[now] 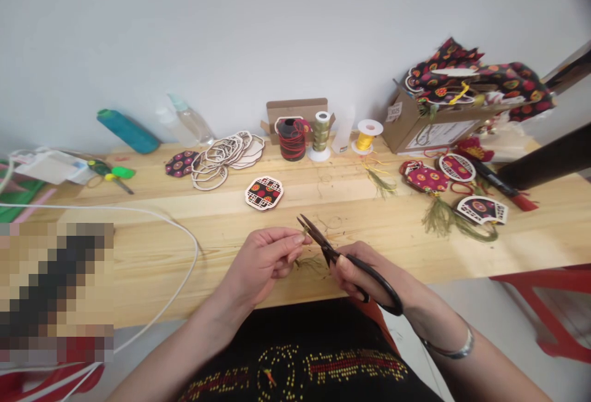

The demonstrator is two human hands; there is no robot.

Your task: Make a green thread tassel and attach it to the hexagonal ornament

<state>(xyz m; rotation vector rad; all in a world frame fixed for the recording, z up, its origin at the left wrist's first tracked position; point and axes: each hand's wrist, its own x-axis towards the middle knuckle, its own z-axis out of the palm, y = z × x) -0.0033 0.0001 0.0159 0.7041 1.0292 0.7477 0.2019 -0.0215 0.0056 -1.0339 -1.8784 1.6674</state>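
Black-handled scissors (329,251) sit in the right hand (357,269), its fingers wrapped about the handles. Left-hand (268,260) fingers pinch a small olive thread piece (305,230) just beside the blades, above the desk (226,220). Beyond lies a framed patterned ornament (264,193); farther back stand a red spool (292,146), a gold spool (322,136) and a yellow spool (365,140), with tasselled ornaments (429,177) to the right.
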